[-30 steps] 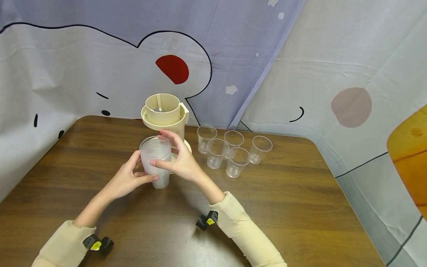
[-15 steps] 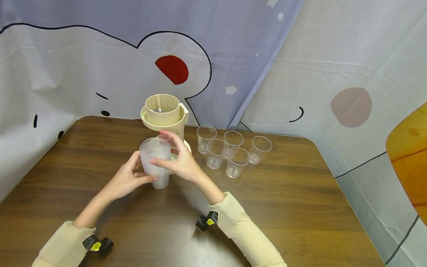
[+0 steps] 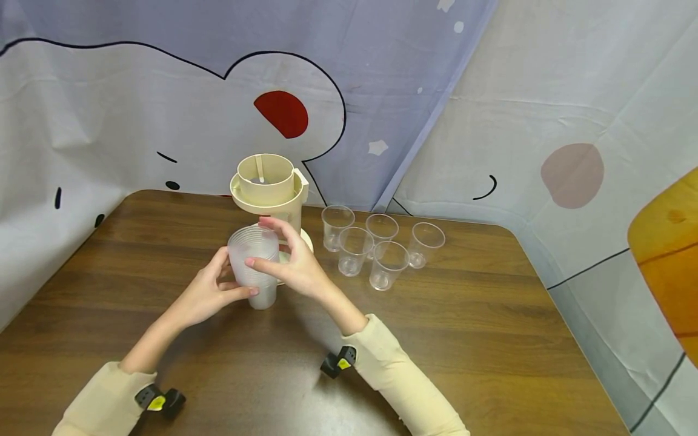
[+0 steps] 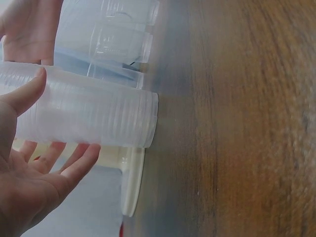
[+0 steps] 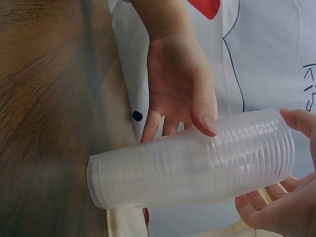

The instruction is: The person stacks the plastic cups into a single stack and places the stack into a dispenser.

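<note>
A tall stack of nested clear plastic cups [image 3: 253, 254] stands roughly upright between my two hands, its rims at the top. My left hand [image 3: 209, 290] holds it from the left, thumb on the near side and fingers round the far side, as the left wrist view shows with the cups [image 4: 98, 111]. Higher up, near the rims, my right hand [image 3: 294, 260] grips the stack from the right with the thumb in front. In the right wrist view the stack's base [image 5: 96, 182] is close to the table; I cannot tell whether it touches.
Just behind the stack stands a cream-coloured cylindrical device [image 3: 286, 212] with an open round top. Several single clear cups [image 3: 382, 266] stand upright in a group to its right. The brown wooden table [image 3: 463, 339] ends at a printed cloth backdrop [image 3: 398, 103].
Almost nothing differs. The fingertips of my right hand and the top of the cup stack have sunk very slightly; both hands keep their hold.
</note>
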